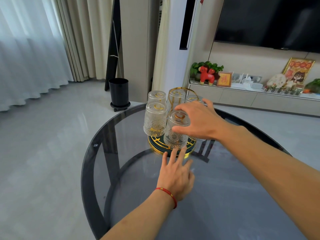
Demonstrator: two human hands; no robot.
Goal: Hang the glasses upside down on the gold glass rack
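The gold glass rack [183,91] has a round green-and-gold base [156,148] and stands on the far part of a round glass table [225,196]. Several ribbed clear glasses hang on it upside down: two at the left [154,121], one in the back middle [176,99], one partly hidden behind my right hand. My right hand [199,119] wraps over the nearest glass [175,131], thumb on its side, fingers behind. My left hand [176,172], with a red string on the wrist, lies flat on the table, fingertips touching the base's front rim.
A black bin [118,91] on a wheeled stand sits on the floor beyond the table's far left edge. A low TV cabinet [242,97] with ornaments runs along the right wall under a dark screen. Curtains hang at the left.
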